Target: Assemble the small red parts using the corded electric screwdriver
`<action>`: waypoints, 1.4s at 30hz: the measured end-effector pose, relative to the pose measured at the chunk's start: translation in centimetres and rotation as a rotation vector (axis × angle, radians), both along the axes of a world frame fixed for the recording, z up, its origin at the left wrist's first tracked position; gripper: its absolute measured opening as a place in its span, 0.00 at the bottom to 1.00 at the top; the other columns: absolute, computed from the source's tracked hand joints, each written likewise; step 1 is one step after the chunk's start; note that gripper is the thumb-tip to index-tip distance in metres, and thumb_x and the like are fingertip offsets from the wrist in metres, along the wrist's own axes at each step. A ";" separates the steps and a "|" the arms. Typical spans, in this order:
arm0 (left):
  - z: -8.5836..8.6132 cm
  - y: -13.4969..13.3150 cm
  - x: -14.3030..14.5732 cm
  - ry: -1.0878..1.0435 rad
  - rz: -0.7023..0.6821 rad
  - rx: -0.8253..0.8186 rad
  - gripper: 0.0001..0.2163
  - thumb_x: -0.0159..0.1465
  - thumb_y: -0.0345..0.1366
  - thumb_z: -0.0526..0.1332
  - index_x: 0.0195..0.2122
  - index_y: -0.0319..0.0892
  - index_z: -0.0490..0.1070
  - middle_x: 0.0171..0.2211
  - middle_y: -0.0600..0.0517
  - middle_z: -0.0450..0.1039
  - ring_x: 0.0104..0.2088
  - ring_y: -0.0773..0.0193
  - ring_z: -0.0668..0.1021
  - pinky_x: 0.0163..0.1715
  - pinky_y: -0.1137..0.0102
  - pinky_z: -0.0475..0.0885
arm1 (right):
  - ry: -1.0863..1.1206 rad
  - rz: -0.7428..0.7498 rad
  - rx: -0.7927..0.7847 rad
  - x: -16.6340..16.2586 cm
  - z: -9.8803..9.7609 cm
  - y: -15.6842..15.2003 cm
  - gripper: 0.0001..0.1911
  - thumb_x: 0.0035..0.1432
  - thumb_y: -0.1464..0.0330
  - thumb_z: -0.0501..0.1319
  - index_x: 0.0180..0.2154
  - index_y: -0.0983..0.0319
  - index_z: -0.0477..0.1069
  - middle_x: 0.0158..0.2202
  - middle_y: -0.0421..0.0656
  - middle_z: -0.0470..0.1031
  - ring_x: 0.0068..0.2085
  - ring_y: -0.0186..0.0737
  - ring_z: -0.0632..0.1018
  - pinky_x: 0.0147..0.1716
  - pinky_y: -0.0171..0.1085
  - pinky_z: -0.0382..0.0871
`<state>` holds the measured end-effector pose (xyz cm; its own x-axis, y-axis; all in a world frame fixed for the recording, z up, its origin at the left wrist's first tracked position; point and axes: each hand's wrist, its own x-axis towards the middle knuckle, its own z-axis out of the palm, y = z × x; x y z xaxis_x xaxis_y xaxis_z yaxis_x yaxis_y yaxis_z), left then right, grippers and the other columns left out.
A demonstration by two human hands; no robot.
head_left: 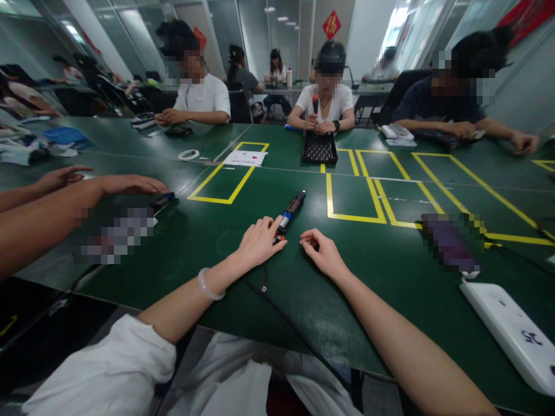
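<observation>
A black and blue electric screwdriver (291,211) lies on the green table (260,312), its tip pointing away from me and to the right. My left hand (258,242), with a pale bangle (210,285) on its wrist, is palm down at the rear of the tool. Thumb and forefinger sit on either side of the handle, and the hand hides part of it. To the right of the tool, my right hand (323,251) rests on the table, loosely curved and holding nothing. A black cord (295,329) runs from beneath my left forearm to the table's near edge.
Yellow tape outlines (355,218) mark the table ahead. A white power bank (509,335) and a blurred phone (451,240) lie on the right. A neighbour's hand (134,184) reaches in from the left over another tool. A black tray (319,150) stands before a person opposite.
</observation>
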<state>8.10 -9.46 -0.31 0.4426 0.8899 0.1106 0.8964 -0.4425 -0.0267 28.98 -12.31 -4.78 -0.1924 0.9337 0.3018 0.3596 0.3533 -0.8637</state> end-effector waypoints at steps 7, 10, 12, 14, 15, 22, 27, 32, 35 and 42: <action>0.2 3.0 -7.1 0.033 0.166 -0.063 0.31 0.65 0.53 0.50 0.67 0.46 0.48 0.55 0.41 0.61 0.50 0.49 0.69 0.47 0.61 0.66 | -0.067 -0.006 -0.005 0.2 -0.1 0.0 0.06 0.60 0.69 0.57 0.39 0.60 0.70 0.34 0.41 0.76 0.35 0.38 0.76 0.38 0.38 0.69; 0.0 4.9 -10.5 0.028 0.225 -0.081 0.32 0.65 0.54 0.48 0.67 0.46 0.49 0.55 0.40 0.60 0.52 0.47 0.68 0.49 0.60 0.65 | -0.085 -0.007 -0.001 0.2 -0.2 0.1 0.06 0.60 0.69 0.57 0.39 0.59 0.71 0.34 0.41 0.76 0.35 0.38 0.76 0.38 0.38 0.68; -0.2 6.1 -12.5 0.019 0.257 -0.095 0.32 0.65 0.55 0.48 0.67 0.46 0.48 0.55 0.40 0.59 0.53 0.47 0.68 0.50 0.59 0.65 | -0.095 -0.009 0.004 0.2 -0.3 0.1 0.06 0.60 0.69 0.57 0.39 0.59 0.71 0.34 0.41 0.76 0.35 0.38 0.76 0.38 0.37 0.68; -0.4 7.3 -14.2 0.013 0.289 -0.113 0.33 0.65 0.55 0.48 0.68 0.46 0.48 0.56 0.40 0.59 0.54 0.47 0.67 0.52 0.59 0.64 | -0.109 -0.012 0.008 0.2 -0.3 0.1 0.05 0.60 0.69 0.57 0.39 0.59 0.71 0.33 0.41 0.76 0.35 0.39 0.75 0.38 0.37 0.68; -0.5 7.9 -14.9 0.014 0.306 -0.121 0.34 0.64 0.56 0.48 0.68 0.46 0.48 0.56 0.40 0.59 0.55 0.47 0.67 0.52 0.59 0.64 | -0.117 -0.013 0.010 0.2 -0.3 0.1 0.05 0.60 0.69 0.57 0.39 0.59 0.71 0.33 0.41 0.75 0.35 0.39 0.75 0.38 0.37 0.67; -0.3 10.3 -17.7 0.053 0.341 -0.125 0.33 0.64 0.54 0.50 0.67 0.43 0.49 0.58 0.39 0.59 0.55 0.48 0.67 0.52 0.62 0.64 | -0.148 0.003 0.018 0.2 0.2 -0.2 0.05 0.61 0.69 0.57 0.38 0.59 0.72 0.33 0.41 0.75 0.35 0.39 0.75 0.38 0.38 0.67; 1.0 9.1 -16.1 0.119 0.361 0.040 0.27 0.61 0.51 0.57 0.57 0.41 0.63 0.54 0.40 0.63 0.53 0.47 0.68 0.50 0.61 0.65 | -0.155 0.005 0.016 0.2 0.3 0.0 0.05 0.61 0.70 0.57 0.37 0.59 0.72 0.33 0.41 0.76 0.36 0.39 0.75 0.38 0.38 0.67; 2.2 7.9 -14.0 0.138 0.385 0.100 0.16 0.65 0.45 0.53 0.42 0.39 0.71 0.47 0.39 0.69 0.48 0.46 0.72 0.44 0.58 0.68 | -0.159 0.007 0.013 0.2 0.4 -0.1 0.05 0.61 0.70 0.57 0.37 0.59 0.72 0.33 0.42 0.76 0.36 0.40 0.75 0.38 0.39 0.67; 3.0 7.5 -11.9 -0.026 0.399 0.093 0.16 0.66 0.44 0.51 0.44 0.39 0.71 0.45 0.41 0.72 0.46 0.48 0.73 0.44 0.58 0.68 | -0.146 0.005 0.007 0.1 0.6 -0.1 0.05 0.60 0.69 0.57 0.37 0.60 0.72 0.32 0.42 0.76 0.36 0.40 0.75 0.38 0.39 0.67; 2.7 4.6 -1.9 -0.825 -0.150 -0.590 0.20 0.66 0.46 0.53 0.50 0.37 0.70 0.34 0.49 0.73 0.33 0.65 0.74 0.37 0.68 0.70 | 0.219 0.065 -0.135 0.0 0.3 0.1 0.09 0.60 0.62 0.59 0.36 0.61 0.70 0.28 0.41 0.75 0.31 0.37 0.76 0.34 0.36 0.69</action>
